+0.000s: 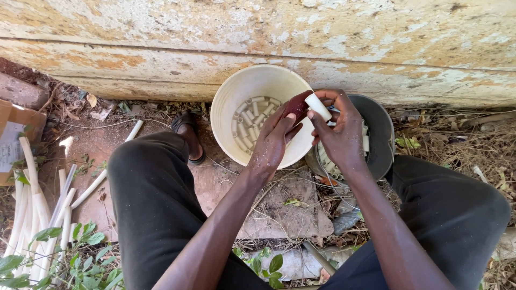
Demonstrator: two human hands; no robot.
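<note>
A short white pipe piece (318, 106) sits pinched in the fingers of the right hand (339, 134), tilted, just above the gap between two buckets. The left hand (275, 140) is closed around a dark red piece of abrasive pad or cloth (297, 105) and presses it against the near end of that pipe piece, so the two hands meet over it

Just left of the pipe piece and below it stands a white bucket (252, 86), open, with many similar short white pipe pieces (251, 117) lying loose on its bottom. Just right of the pipe piece stands a dark grey bucket (380, 129), largely hidden by the right hand; a few pale pieces show at its rim

Beyond both buckets, away from the person, runs a weathered wall with peeling paint (322, 43). Nearer than the pipe piece, the person's knees in black trousers (156, 198) spread to both sides over bare soil, flat stones and dry leaves. A sandalled foot (188, 134) rests left of the white bucket. Far left of the pipe piece lie long white pipes (40, 215) in a bundle among green leaves, beside a cardboard box (13, 139)
</note>
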